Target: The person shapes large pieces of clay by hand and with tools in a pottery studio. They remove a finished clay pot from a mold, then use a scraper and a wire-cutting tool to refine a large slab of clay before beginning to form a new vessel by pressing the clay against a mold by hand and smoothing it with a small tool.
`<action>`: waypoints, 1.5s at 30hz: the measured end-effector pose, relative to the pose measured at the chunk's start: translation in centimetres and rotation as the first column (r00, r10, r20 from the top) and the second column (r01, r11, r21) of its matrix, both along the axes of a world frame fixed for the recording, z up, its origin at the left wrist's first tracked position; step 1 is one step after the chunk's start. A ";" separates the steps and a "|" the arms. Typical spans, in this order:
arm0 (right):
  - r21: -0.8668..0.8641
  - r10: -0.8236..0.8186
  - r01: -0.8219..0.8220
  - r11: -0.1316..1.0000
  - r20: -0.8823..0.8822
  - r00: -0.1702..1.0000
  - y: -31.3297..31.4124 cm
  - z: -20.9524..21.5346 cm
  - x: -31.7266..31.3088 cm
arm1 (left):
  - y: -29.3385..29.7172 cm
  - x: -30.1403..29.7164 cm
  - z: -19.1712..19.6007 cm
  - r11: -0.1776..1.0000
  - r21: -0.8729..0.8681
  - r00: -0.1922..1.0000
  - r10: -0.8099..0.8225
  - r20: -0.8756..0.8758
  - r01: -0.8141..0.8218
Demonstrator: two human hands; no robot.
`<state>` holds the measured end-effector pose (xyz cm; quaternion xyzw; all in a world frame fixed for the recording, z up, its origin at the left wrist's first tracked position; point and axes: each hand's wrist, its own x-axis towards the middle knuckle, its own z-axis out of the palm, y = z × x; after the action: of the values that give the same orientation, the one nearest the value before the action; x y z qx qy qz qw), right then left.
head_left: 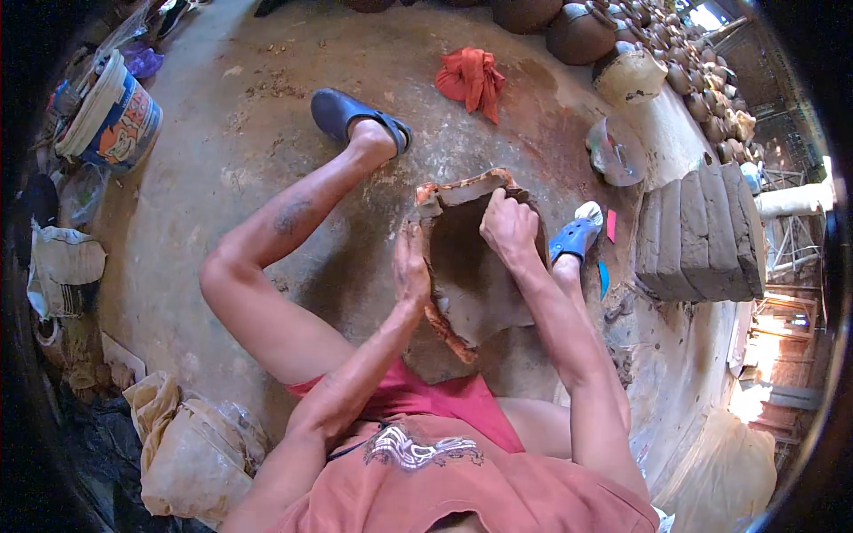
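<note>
Between my legs stands a wide clay pot (487,313) with an uneven, torn-looking rim, reddish orange in places and grey inside. My left hand (410,265) lies along the outside of its left wall, fingers stretched out and pointing away from me. At the far right of the rim, my right hand (510,227) is closed, its fingers curled over the edge and gripping the clay. The fingertips of that hand are partly hidden, and the pot's base is in shadow.
A stack of grey clay slabs (697,233) sits to the right, near a shallow bowl (616,153). Beyond lies a red cloth (471,82). Round pots (579,35) crowd the far right. A white bucket (115,115) is at left, plastic sacks (197,453) at near left.
</note>
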<state>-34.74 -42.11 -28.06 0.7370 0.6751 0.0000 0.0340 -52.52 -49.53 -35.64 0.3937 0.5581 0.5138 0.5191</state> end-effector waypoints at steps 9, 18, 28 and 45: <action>-0.097 0.035 -0.041 0.994 -0.062 0.997 2.3 -4.4 -3.2 | -0.8 -0.3 -0.2 0.998 0.036 0.996 0.059 -0.060 -0.057; -0.277 -0.222 -0.312 0.909 -0.954 0.201 1.1 -2.9 -2.9 | -0.1 -1.6 -1.8 0.999 0.029 0.989 0.027 0.147 -0.031; 0.188 -0.166 0.570 0.799 -0.843 0.512 -7.9 10.4 12.8 | 0.2 -1.3 2.6 0.995 -0.015 0.975 -0.091 0.201 0.097; -0.081 -0.733 0.728 0.681 -0.066 0.677 -25.0 -0.2 36.2 | 4.5 -5.8 -0.6 0.926 -0.178 0.871 -0.231 0.433 0.334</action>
<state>1.49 -67.09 -28.30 0.9432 0.3256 -0.0639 0.0175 -58.29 -45.02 -36.25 0.2892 0.4341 0.4284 0.7378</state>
